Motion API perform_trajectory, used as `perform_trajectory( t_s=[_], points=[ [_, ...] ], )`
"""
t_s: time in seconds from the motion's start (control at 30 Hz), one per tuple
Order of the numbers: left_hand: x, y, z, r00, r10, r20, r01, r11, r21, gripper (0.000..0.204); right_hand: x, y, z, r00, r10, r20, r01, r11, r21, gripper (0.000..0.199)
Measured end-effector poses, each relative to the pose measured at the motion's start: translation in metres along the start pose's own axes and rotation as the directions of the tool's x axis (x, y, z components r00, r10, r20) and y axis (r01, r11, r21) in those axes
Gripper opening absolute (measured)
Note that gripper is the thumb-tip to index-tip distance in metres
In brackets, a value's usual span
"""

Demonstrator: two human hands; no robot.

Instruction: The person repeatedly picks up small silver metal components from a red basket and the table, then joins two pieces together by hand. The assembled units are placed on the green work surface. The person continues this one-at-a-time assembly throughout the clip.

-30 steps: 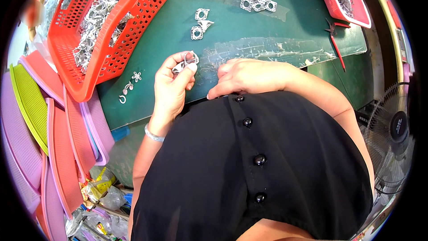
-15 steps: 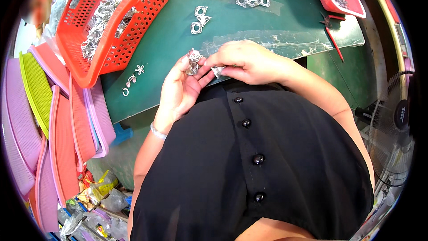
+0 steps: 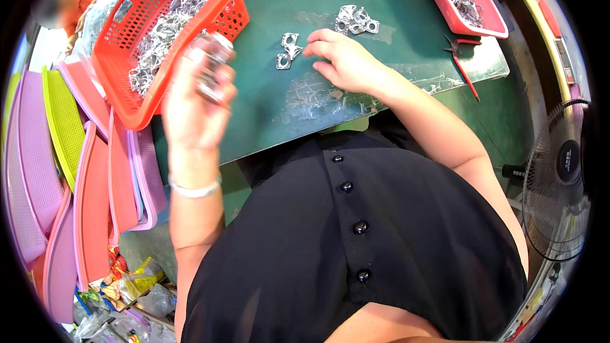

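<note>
My left hand (image 3: 190, 111), smeared by motion, is raised beside the red basket's near side. Its fingers are curled round several shiny silver metal pieces (image 3: 217, 51); their exact shape is blurred. My right hand (image 3: 346, 60) is over the green table, fingers apart, with nothing seen in it. Just left of its fingertips lies a small group of silver openwork metal pieces (image 3: 289, 52), square frames with round holes. Beyond that hand sits another cluster of such pieces (image 3: 356, 20). The flower and ring pieces at the table's left are hidden behind my left hand.
A red perforated basket (image 3: 236, 16) full of silver pieces stands at the left of the green table (image 3: 267, 114). A pink basket (image 3: 438, 9) holds more at the far right, near red-handled pliers (image 3: 467, 73). Coloured baskets (image 3: 89, 203) are stacked at left; a fan (image 3: 559, 171) stands right.
My hands have parted. The left moved left and up to the red basket with metal pieces in it; the right moved forward, and the small piece in its fingers is no longer seen.
</note>
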State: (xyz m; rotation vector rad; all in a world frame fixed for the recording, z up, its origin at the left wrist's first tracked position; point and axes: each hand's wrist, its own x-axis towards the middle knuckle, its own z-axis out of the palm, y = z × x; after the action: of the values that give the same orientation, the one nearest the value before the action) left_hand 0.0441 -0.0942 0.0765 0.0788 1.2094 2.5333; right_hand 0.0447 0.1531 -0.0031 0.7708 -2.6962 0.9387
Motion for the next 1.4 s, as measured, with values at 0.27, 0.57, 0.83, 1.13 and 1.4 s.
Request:
perform_trajectory(
  t_s=[0.27, 0.57, 0.83, 1.13, 1.4],
  points=[
    [0.057, 0.077, -0.012, 0.678, 0.709, 0.193, -0.372, 0.104, 0.922, 0.033, 0.012, 0.008, 0.011, 0.993, -0.064, 0.097, 0.079, 0.984, -0.159, 0.03],
    [0.015, -0.049, 0.003, 0.965, 0.235, 0.116, -0.237, 0.591, 0.771, 0.027, -0.008, -0.007, -0.005, 0.978, -0.173, -0.121, 0.162, 0.982, -0.092, 0.027],
    [0.025, -0.094, 0.008, 0.98, -0.145, 0.134, 0.085, 0.924, 0.373, 0.03, -0.019, -0.025, -0.016, 0.94, -0.253, -0.229, 0.272, 0.961, 0.055, 0.022],
    [0.023, -0.103, 0.005, 0.971, -0.05, 0.235, -0.034, 0.939, 0.343, 0.033, -0.033, -0.016, -0.001, 0.94, 0.293, -0.175, -0.023, 0.564, 0.825, 0.028],
    [0.023, -0.111, 0.007, 0.95, 0.067, 0.306, -0.206, 0.87, 0.449, 0.043, -0.035, -0.01, 0.006, 0.95, 0.248, -0.188, 0.008, 0.585, 0.811, 0.041]
  ],
)
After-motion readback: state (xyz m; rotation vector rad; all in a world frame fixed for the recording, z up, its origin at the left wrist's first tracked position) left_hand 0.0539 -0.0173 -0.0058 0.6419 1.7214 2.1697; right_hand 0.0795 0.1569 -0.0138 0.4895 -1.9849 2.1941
